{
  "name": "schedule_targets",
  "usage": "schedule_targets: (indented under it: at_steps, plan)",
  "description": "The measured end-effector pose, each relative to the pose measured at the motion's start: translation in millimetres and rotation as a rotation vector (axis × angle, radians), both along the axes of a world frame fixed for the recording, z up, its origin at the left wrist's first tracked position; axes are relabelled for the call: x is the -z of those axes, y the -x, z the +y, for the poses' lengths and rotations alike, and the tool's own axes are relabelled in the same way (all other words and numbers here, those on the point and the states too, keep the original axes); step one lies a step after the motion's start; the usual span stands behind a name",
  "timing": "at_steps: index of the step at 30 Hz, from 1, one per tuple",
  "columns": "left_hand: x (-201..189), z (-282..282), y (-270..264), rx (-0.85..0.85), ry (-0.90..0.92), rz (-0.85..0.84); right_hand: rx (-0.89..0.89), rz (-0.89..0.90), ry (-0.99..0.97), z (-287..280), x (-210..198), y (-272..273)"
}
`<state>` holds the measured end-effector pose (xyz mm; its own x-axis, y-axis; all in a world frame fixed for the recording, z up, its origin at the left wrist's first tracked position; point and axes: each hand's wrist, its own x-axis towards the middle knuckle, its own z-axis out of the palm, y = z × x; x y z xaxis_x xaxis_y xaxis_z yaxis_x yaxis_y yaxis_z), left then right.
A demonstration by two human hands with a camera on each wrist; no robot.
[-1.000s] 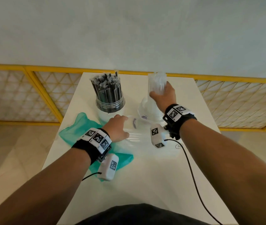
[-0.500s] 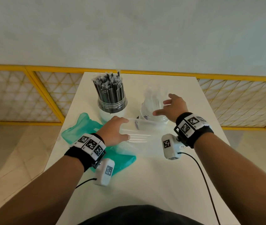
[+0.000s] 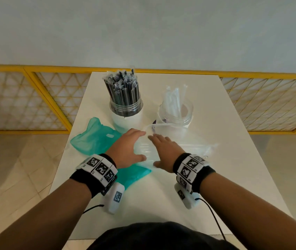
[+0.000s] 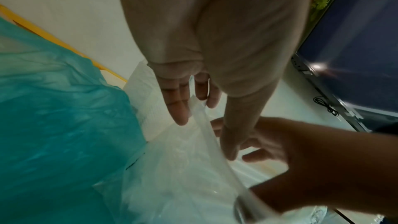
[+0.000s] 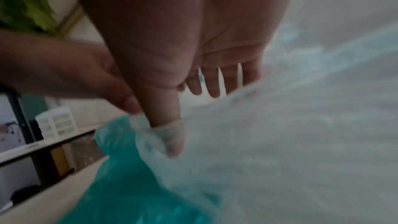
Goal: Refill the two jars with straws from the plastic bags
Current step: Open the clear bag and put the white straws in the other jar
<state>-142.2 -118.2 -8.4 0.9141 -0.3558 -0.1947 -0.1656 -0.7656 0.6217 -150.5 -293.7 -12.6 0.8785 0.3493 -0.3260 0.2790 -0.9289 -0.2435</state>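
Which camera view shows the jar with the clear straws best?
The head view: the jar with the clear straws stands whole, upright and sharp, only partly filled. Both wrist views show hands and bags; I cannot make out this jar there.

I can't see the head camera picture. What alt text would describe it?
Two hands, left hand and right hand, rest on a clear plastic bag on a white table. Behind stand a jar packed with black straws and a jar with a few clear straws; a teal bag lies left.

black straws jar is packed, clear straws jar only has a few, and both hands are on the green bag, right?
Not quite: both hands, left hand and right hand, are on the clear bag, not the green bag, as the head view shows. The rest holds.
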Motion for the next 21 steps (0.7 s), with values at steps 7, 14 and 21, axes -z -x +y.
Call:
schedule_targets:
  at_steps: [7,14,21]
  plan:
    - [2,-5,2,-0.001,0.061,0.002,-0.017,-0.089,0.170,12,32,-11]
    - [-5,-1,-5,0.000,0.002,-0.003,0.084,-0.083,0.040,2,11,-17]
    - [-2,-4,-15,-0.006,-0.063,0.024,0.233,-0.097,-0.353,-21,-31,-20]
